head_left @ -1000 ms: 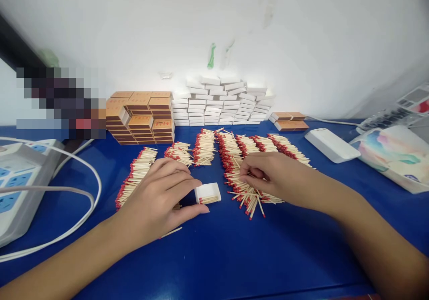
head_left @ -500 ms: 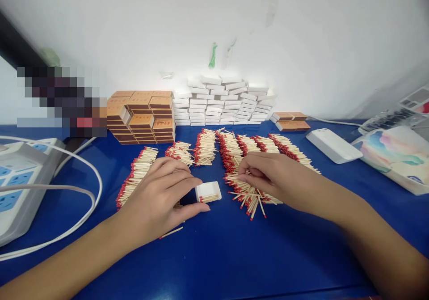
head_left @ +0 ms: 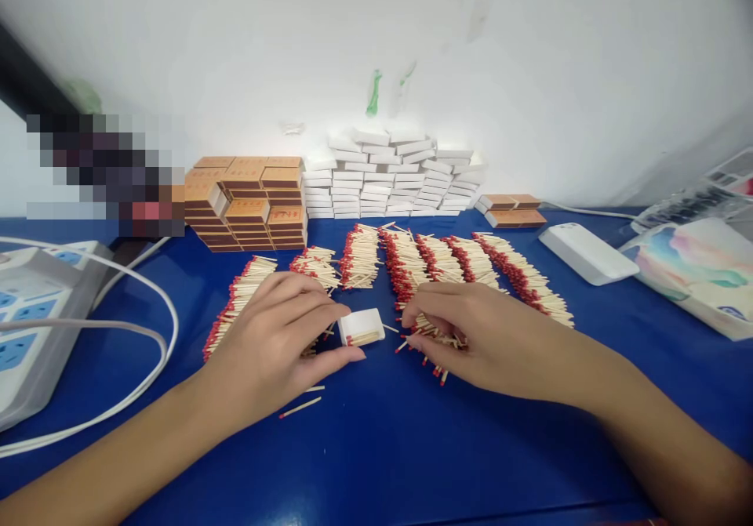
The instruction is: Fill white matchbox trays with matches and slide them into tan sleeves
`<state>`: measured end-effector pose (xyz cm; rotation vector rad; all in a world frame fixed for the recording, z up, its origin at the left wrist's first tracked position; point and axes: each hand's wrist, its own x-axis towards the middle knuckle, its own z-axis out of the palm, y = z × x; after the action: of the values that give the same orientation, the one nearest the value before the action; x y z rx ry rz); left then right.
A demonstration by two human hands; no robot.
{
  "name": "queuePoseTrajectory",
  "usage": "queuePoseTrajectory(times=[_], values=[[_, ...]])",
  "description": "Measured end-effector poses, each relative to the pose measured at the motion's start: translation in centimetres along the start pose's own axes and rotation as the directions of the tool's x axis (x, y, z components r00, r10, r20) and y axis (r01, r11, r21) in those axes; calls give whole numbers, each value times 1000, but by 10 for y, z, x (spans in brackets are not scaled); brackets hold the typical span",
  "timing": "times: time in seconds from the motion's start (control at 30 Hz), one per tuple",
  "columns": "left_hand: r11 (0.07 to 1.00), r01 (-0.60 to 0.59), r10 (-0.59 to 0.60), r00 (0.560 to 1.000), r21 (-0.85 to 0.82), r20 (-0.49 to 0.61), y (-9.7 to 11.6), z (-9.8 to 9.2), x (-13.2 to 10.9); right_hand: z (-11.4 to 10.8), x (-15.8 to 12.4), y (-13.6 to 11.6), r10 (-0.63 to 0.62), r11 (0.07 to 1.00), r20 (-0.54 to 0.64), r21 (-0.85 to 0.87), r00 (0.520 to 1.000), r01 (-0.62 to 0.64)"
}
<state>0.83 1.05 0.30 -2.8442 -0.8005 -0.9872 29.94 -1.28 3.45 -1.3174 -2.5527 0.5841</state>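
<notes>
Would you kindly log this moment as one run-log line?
Left hand: thumb and finger around white tray, few matches inside | Right hand: over match pile, grip unclear | Behind: orange matchboxes, stacked white boxes

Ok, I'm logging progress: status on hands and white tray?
Left hand at left end of white tray, few matches inside. Right hand over match pile, grip unclear. Loose match near left hand.

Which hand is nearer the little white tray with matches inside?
Left. The left hand is at the left end of the tray; the right hand is across a gap, over piled matches.
</notes>
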Motion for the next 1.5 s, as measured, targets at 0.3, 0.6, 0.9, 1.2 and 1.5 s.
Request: queuePoseTrajectory(times=[0.3,0.6,0.9,1.2,1.5], values=[[992,-19,26,998,128,-52,-7,-14,5,6,0,1,-6,999,96,36,995,3],[990,-12,21,998,143,-56,-5,-14,5,26,16,-15,56,997,-130,64,990,-48],[991,-10,20,997,136,-74,-2,-14,6,38,20,-12,73,990,-162,-108,984,-92],[990,-27,35,998,135,-57,-1,-12,6,36,21,-16,100,985,-62,-137,993,-108],[989,-20,29,998,148,-59,-6,-12,4,21,13,-13,3,1000,-158,6,987,-2]])
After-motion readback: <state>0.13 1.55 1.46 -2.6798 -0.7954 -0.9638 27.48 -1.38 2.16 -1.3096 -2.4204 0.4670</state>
